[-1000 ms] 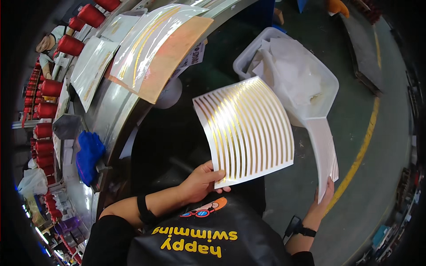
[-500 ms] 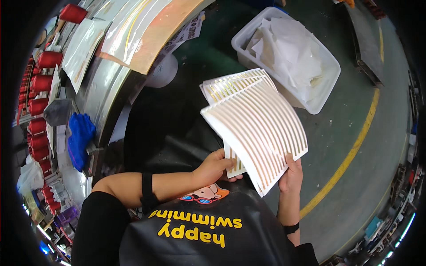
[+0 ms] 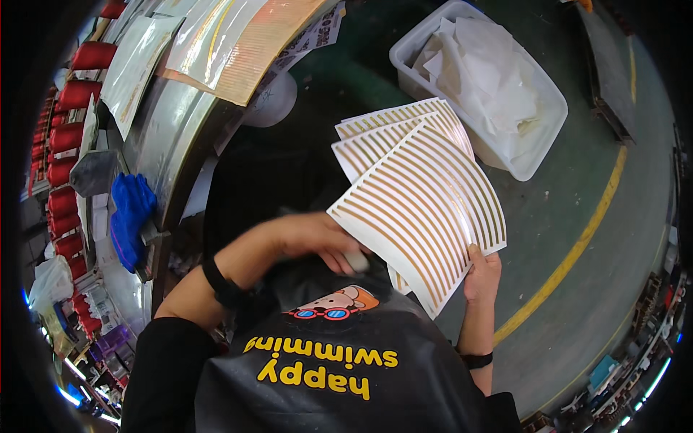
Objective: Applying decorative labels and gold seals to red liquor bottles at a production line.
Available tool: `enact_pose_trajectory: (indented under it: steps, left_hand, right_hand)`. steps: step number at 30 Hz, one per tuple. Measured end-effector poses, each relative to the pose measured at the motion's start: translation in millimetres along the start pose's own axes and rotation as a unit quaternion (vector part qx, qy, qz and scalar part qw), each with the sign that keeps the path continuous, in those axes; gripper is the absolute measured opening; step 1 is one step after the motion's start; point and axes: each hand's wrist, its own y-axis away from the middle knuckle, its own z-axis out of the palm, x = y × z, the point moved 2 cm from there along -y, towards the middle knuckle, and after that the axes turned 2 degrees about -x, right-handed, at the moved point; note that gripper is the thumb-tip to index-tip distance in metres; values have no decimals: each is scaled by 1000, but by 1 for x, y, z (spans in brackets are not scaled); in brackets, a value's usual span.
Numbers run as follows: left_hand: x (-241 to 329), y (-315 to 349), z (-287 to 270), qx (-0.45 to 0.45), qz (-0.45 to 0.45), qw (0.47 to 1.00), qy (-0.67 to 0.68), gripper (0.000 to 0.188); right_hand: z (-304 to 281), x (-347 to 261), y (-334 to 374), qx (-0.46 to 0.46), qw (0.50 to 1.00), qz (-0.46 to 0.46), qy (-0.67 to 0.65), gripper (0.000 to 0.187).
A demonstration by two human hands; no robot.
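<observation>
A fanned stack of white sheets [image 3: 422,209] with gold curved stripes hangs in front of my apron. My right hand [image 3: 482,278] grips the lower right edge of the front sheet, thumb on top and fingers underneath. My left hand [image 3: 310,237] is beside the stack's lower left edge, blurred by motion, with its fingers partly curled. At its fingertips shows a small pale rounded patch [image 3: 356,261]; I cannot make out whether it is an object or a finger covering. Several sheets overlap behind the front one, their lower parts hidden.
Beyond the stack, a white plastic tub [image 3: 530,155] holds crumpled white paper. A metal worktable [image 3: 162,115] curves along the left, bearing flat sheets and blue gloves [image 3: 131,216]. Red spools [image 3: 66,137] line the far left. A yellow floor line [image 3: 577,252] runs at right.
My left hand has come off the sheets and moved up and left. The sheets are fanned wider and turned more face-on. My right hand keeps its grip.
</observation>
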Motion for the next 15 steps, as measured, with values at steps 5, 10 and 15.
enact_pose_trajectory:
  steps: [5, 10, 15]
  left_hand:
    - [42, 1, -96, 343, 204, 916, -42, 39]
    - [103, -45, -85, 191, 228, 955, 18, 30]
    - [92, -66, -95, 194, 188, 961, -55, 26]
  right_hand:
    - [-12, -3, -16, -50, 998, -32, 14, 34]
    - [-21, -1, -27, -55, 998, -20, 28, 35]
    - [-41, 12, -35, -64, 994, 36, -84, 39]
